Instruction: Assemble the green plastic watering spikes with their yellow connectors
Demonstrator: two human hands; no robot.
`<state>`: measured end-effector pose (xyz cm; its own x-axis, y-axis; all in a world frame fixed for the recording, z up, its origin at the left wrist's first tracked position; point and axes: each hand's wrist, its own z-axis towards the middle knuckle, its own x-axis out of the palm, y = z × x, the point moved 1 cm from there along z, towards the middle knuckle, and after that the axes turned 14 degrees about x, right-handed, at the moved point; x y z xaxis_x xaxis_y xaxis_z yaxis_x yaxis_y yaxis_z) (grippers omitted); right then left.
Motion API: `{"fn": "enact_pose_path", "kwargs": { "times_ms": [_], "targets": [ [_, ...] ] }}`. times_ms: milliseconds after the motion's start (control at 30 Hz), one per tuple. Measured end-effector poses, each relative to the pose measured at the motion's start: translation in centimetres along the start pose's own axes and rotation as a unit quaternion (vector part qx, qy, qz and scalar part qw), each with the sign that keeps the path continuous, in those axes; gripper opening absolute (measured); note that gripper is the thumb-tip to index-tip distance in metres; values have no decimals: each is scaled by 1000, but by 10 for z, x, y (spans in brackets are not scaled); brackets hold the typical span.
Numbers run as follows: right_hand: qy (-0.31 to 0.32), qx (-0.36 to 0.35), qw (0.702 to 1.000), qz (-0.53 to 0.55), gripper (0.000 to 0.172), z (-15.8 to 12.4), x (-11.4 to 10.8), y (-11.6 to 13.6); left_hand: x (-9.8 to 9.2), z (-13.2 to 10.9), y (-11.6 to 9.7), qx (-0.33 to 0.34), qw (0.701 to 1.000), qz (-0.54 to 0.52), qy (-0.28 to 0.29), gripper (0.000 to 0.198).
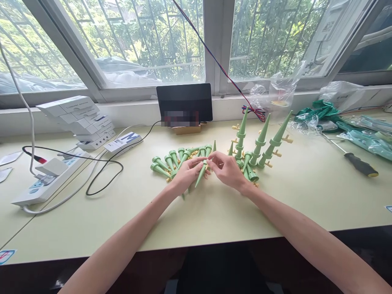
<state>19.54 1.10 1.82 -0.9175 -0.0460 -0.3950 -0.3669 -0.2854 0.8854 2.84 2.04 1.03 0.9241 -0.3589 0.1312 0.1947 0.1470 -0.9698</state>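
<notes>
My left hand [187, 174] is closed around a green plant watering spike [200, 175], whose tip slants down toward me. My right hand [229, 170] meets it at the spike's upper end, thumb and fingers pinched together; what lies between those fingertips is hidden. Beyond and left of my hands lies a pile of similar spikes [157, 167] with yellow valves. To the right, several stacked spikes [260, 143] stand tip up, their yellow valves sticking out sideways. At their foot, close to my right wrist, a few more spikes [252, 175] lie on the table.
A tablet [184, 102] leans by the window. On the left are stacked white boxes [82, 118], a power strip [49, 183] and looping cables. A screwdriver [361, 164], plastic bags [370, 136] and green material [321, 112] lie right on the table [214, 220].
</notes>
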Motion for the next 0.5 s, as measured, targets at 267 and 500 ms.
{"fn": "enact_pose_path", "kwargs": {
  "times_ms": [267,500],
  "targets": [
    [27,-17,999,9,20,-2,0,1,1,-2,-5,9,999,45,20,44],
    [29,-20,999,9,23,-2,0,1,1,-2,-6,11,999,43,21,44]
  ]
}}
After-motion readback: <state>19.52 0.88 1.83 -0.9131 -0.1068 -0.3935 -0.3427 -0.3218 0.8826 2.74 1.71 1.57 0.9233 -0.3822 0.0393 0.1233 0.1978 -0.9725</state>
